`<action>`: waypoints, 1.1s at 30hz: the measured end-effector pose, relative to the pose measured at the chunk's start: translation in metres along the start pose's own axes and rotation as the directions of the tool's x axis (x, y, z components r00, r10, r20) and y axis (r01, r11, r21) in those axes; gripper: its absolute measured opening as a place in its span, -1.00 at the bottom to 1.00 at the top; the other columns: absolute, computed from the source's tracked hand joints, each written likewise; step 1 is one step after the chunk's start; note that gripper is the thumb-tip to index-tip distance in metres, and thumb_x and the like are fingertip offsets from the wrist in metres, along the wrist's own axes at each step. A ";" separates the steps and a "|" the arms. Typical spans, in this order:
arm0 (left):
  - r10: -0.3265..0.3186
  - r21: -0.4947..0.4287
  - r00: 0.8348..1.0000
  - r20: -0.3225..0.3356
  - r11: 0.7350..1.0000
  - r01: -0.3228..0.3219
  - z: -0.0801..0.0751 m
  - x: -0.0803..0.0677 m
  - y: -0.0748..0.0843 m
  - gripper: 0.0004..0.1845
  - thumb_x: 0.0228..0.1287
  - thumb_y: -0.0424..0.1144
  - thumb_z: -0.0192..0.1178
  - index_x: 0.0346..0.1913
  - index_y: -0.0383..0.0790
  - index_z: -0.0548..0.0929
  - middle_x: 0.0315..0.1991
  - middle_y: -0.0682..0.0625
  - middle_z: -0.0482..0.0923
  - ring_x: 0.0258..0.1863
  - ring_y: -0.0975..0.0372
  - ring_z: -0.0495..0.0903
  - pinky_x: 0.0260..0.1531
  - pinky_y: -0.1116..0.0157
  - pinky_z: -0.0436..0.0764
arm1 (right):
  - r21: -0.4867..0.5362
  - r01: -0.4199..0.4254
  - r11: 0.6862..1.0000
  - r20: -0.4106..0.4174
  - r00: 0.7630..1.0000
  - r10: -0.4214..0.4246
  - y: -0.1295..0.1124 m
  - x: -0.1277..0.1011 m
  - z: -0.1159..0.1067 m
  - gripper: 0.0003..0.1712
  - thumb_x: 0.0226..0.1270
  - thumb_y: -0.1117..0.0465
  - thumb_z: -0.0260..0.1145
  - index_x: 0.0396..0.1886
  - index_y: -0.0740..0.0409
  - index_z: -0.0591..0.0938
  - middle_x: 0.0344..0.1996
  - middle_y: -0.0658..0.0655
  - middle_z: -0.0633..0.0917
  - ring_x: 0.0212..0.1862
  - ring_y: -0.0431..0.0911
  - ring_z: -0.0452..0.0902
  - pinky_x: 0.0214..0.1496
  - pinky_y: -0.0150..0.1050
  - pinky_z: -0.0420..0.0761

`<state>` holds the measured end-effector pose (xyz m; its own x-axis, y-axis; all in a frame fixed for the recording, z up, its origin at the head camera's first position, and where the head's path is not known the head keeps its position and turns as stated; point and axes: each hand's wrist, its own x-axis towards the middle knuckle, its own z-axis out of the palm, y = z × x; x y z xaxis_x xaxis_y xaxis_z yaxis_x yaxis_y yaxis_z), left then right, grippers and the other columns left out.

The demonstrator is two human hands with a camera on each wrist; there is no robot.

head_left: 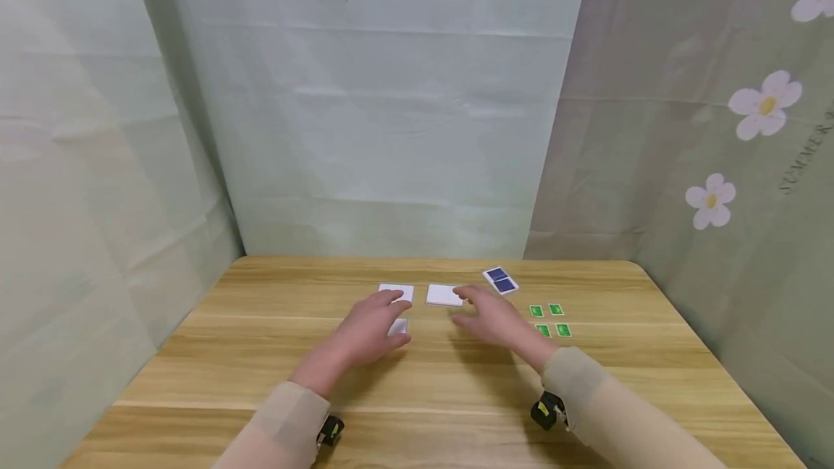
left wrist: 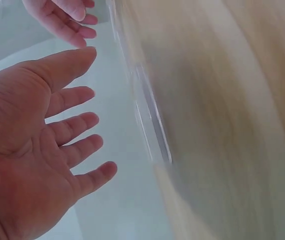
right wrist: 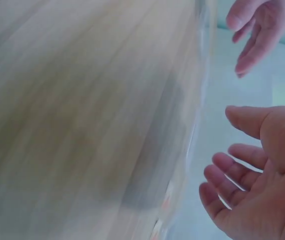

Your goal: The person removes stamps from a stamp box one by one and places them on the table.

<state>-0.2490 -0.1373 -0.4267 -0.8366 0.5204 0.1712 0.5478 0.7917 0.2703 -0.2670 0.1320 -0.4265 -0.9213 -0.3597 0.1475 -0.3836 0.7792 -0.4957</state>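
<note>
a wooden table with a pale grain stands in a corner of draped cloth. a blue-backed card deck lies tilted near the far edge, right of centre. just beside it, nearer, four small green cards lie flat in a two-by-two block, apart from one another. a pale green backdrop hangs behind; a flowered curtain with white blossoms covers the right side

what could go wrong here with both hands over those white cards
The left hand covers part of a white card, so a sweep could drag it out of line. The right hand reaches at the middle white card, close to the blue deck and green cards; its sleeve might brush them.
</note>
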 end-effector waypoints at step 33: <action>0.018 0.067 1.000 0.024 0.998 -0.019 0.020 0.074 0.050 -0.41 0.63 0.02 0.34 0.54 -0.18 0.58 0.53 -0.13 0.51 0.59 -0.07 0.37 0.53 -0.21 0.35 | -0.160 -0.242 0.957 -0.169 0.962 0.215 0.073 0.009 -0.029 -0.35 0.48 0.05 0.54 0.44 0.26 0.65 0.30 0.40 0.68 0.18 0.26 0.66 0.11 0.21 0.69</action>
<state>-0.2836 -0.0525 -0.4193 -0.8264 0.5418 0.1533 0.5629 0.8013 0.2024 -0.3055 0.2002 -0.4361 -0.9794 -0.0923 0.1797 -0.1547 0.9148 -0.3730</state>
